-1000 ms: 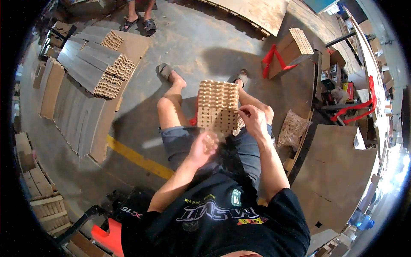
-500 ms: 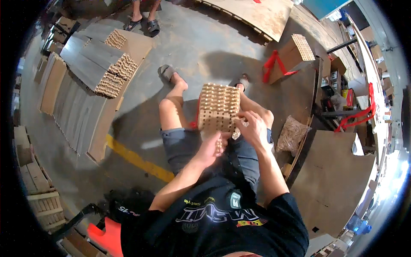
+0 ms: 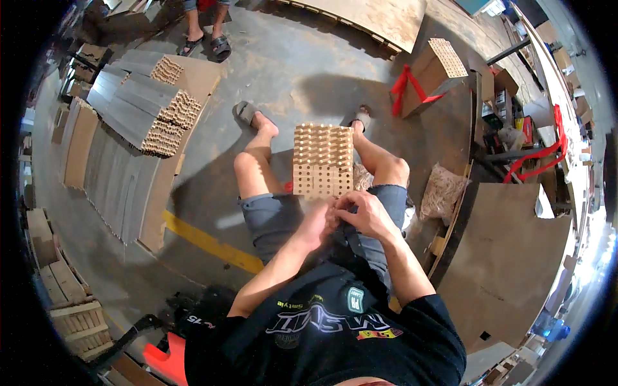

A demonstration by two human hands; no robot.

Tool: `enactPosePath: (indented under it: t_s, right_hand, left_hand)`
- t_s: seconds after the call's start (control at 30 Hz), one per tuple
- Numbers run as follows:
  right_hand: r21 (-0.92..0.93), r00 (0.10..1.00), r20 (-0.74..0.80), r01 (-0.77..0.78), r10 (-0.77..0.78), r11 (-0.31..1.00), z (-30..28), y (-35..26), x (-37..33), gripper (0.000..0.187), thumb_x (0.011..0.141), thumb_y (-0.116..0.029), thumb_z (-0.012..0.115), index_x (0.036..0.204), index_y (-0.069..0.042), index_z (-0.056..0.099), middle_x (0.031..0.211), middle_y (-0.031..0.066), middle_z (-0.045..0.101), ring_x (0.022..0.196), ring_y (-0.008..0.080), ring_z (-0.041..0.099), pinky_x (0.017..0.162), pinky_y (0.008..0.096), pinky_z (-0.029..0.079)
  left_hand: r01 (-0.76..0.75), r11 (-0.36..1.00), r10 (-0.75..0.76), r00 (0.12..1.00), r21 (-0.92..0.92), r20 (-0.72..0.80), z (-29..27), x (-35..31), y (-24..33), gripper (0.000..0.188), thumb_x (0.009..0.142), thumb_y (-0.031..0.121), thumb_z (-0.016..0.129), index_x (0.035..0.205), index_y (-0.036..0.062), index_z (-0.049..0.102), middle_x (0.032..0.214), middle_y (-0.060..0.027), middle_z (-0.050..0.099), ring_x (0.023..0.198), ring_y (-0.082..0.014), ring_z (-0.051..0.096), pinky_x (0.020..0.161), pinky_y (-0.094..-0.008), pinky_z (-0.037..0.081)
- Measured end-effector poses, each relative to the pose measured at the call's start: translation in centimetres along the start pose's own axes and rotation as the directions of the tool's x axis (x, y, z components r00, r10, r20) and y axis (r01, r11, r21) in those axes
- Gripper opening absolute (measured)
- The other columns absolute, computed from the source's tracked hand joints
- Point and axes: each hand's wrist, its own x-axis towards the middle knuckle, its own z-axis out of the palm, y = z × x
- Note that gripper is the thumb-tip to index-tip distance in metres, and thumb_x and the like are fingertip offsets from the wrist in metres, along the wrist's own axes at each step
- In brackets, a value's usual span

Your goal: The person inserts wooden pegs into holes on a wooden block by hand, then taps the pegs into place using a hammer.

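Between my knees stands a block of pale wooden pieces (image 3: 323, 181) with rows of round holes in its top. Short wooden dowels (image 3: 322, 143) stick up from its far rows, while the nearer holes are bare. My left hand (image 3: 315, 226) is closed and slightly blurred just in front of the block; half a second ago several dowels showed in it. Against its fingertips rests my right hand (image 3: 367, 216), its thumb and fingers pinched together. Whatever sits between those fingers is hidden. A clear bag (image 3: 362, 175) partly shows beside the block's right side.
A bag of dowels (image 3: 443, 193) lies right of my knee. At left are stacks of grey boards (image 3: 125, 186) with dowelled ends. A strapped block (image 3: 425, 83) stands at far right, near a workbench. Another person's feet (image 3: 220, 46) are at the far left.
My right hand has moved from the bag at the block's right side, leftward and nearer me, to meet my left hand. The view has shifted slightly.
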Motion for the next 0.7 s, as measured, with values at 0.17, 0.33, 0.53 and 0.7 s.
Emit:
enactPosePath:
  t_s: [0.17, 0.33, 0.53, 0.7]
  right_hand:
    - [-0.063, 0.990, -0.034, 0.135, -0.138, 0.989, 0.4, 0.4, 0.6, 0.018, 0.085, -0.016, 0.076, 0.096, -0.003, 0.072, 0.091, 0.0120, 0.072, 0.084, 0.0263, 0.070, 0.077, 0.0357, 0.055]
    - [0.167, 0.940, -0.336, 0.008, 0.049, 0.986, 0.0, 1.1, 2.4, 0.017, 0.091, -0.012, 0.071, 0.104, -0.001, 0.071, 0.086, 0.0068, 0.070, 0.074, 0.0139, 0.063, 0.072, 0.0288, 0.053]
    - [-0.199, 0.877, -0.427, 0.145, -0.218, 0.969, -0.3, 4.5, 5.9, 0.014, 0.088, -0.012, 0.074, 0.098, -0.002, 0.071, 0.089, 0.0124, 0.072, 0.081, 0.0237, 0.068, 0.075, 0.0341, 0.054]
    - [-0.407, 0.903, -0.293, 0.179, -0.314, 0.896, -0.5, 4.7, 6.7, 0.012, 0.085, -0.018, 0.068, 0.091, -0.009, 0.072, 0.088, 0.0099, 0.069, 0.088, 0.0332, 0.064, 0.078, 0.0463, 0.050]
  left_hand:
    - [-0.042, 0.998, 0.042, 0.999, -0.048, 0.004, -1.3, 1.0, -0.8, 0.028, 0.102, 0.041, 0.050, 0.105, 0.0180, 0.066, 0.082, 0.0102, 0.059, 0.063, -0.0015, 0.051, 0.052, -0.0175, 0.032]
    - [-0.044, 0.994, 0.048, 0.998, -0.096, 0.034, -1.8, 1.2, -0.2, 0.031, 0.101, 0.039, 0.054, 0.104, 0.0104, 0.066, 0.082, 0.0050, 0.060, 0.061, -0.0036, 0.050, 0.049, -0.0185, 0.033]
    - [-0.023, 0.982, 0.040, 0.995, -0.188, 0.087, -1.8, 0.9, 0.3, 0.031, 0.102, 0.033, 0.054, 0.107, 0.0040, 0.064, 0.082, -0.0019, 0.060, 0.060, -0.0063, 0.051, 0.046, -0.0191, 0.034]
    - [-0.039, 0.984, 0.056, 0.994, -0.176, 0.095, -2.2, 0.8, 0.5, 0.030, 0.102, 0.030, 0.053, 0.111, 0.0034, 0.064, 0.083, -0.0013, 0.059, 0.060, -0.0063, 0.050, 0.046, -0.0192, 0.033]
